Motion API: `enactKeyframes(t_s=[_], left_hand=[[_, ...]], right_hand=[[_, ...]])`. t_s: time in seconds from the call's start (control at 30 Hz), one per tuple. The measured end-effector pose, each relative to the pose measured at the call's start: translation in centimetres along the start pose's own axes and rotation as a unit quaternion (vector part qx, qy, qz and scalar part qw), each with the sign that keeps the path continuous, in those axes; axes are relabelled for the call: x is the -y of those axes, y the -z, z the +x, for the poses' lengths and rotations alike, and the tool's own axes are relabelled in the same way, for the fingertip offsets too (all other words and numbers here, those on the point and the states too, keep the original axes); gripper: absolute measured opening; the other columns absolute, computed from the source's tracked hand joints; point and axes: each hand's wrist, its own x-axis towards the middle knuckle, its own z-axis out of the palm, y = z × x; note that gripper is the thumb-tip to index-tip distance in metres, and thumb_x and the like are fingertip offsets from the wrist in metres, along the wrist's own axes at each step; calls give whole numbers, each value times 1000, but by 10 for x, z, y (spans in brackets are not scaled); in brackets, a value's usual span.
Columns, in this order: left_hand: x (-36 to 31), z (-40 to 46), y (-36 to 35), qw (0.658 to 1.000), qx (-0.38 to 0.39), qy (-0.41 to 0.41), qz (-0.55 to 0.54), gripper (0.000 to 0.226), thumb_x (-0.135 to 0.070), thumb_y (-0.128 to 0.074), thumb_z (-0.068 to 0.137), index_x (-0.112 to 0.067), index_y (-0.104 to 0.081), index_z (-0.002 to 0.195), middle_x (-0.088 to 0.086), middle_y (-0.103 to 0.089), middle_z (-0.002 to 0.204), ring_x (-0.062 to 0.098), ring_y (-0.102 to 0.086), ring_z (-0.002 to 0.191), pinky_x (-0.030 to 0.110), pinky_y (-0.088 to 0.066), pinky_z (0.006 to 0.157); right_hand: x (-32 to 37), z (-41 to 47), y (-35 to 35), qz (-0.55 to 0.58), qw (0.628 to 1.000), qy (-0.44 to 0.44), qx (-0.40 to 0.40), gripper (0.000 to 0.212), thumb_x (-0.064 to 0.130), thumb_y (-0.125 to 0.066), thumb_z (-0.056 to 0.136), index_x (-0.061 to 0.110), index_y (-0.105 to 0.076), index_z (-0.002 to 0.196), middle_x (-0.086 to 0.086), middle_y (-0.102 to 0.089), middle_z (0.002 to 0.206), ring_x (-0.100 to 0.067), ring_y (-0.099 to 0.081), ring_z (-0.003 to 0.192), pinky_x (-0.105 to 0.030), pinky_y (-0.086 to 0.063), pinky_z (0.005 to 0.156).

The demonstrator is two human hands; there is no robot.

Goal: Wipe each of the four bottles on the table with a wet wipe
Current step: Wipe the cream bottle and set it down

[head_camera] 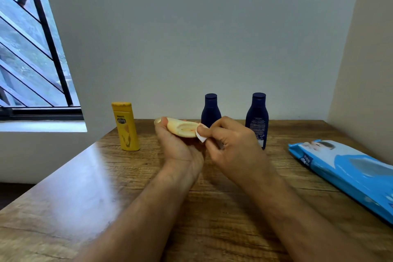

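Left hand (178,144) grips a cream bottle (182,128); right hand (231,144) pinches a white wipe (201,135) against it

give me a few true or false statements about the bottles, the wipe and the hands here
1. The left hand holds a cream bottle lying on its side. True.
2. The right hand is empty. False: it pinches a white wet wipe against the cream bottle.
3. Two dark blue bottles stand upright, one at and one at. True.
4. The yellow bottle lies flat on the table. False: it stands upright, left of the hands.
5. The blue wet wipe pack lies on the table's right side. True.
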Motion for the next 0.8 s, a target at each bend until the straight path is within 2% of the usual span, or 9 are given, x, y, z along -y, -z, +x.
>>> enactKeyframes(t_s=[0.1,0.2,0.27,0.37,0.47,0.6,0.7,0.8], left_hand=[[3,-3,3,999,-12,13,37,64,-66,-41,93,-7,-64,94,10,-66,73,23,-68,67,35,-55,71],[5,-9,4,998,14,36,46,73,-69,-42,92,-9,-72,61,5,-64,59,17,-66,53,25,-55,56],[5,-10,2,998,22,31,40,72,-67,-42,93,-12,-69,55,4,-62,57,16,-64,50,23,-54,51],[4,-5,0,1000,8,-3,19,58,-61,-40,96,-11,-61,75,5,-62,61,18,-64,51,24,-54,52],[3,-3,-1,1000,4,-13,0,51,-57,-41,96,-11,-58,86,6,-64,66,19,-65,57,28,-55,60],[4,-5,2,999,20,0,46,52,-61,-42,95,-12,-58,98,6,-64,70,19,-66,59,27,-56,57],[4,-9,3,996,43,20,72,54,-62,-41,95,-11,-60,93,6,-64,68,18,-67,60,27,-57,57],[4,-7,3,997,40,12,67,52,-56,-42,97,-9,-62,105,8,-68,76,20,-69,68,31,-57,65]], right_hand=[[4,-1,-3,-4,1000,14,3,21,16,-70,88,14,-74,109,1,-66,92,-12,-62,82,-30,-58,72],[14,-2,-4,14,999,47,2,20,15,-69,89,12,-74,108,-1,-67,95,-13,-63,86,-30,-58,75],[15,-2,-4,17,998,53,1,20,16,-69,90,12,-75,108,-2,-68,95,-13,-63,86,-30,-58,75],[6,0,-6,25,999,7,-24,19,18,-70,89,12,-75,106,2,-66,92,-8,-61,81,-25,-57,72],[-1,0,-7,15,999,-32,-36,19,18,-71,89,11,-75,106,4,-65,90,-7,-60,77,-25,-57,69],[6,-2,-5,37,999,16,-26,22,13,-70,88,11,-74,110,0,-66,94,-12,-63,84,-29,-58,74],[11,-1,-3,44,997,50,-27,19,14,-70,89,12,-75,108,-1,-67,94,-13,-64,86,-29,-57,76],[8,1,-1,34,997,12,-65,19,11,-73,86,11,-76,105,0,-69,94,-8,-64,84,-23,-57,77]])
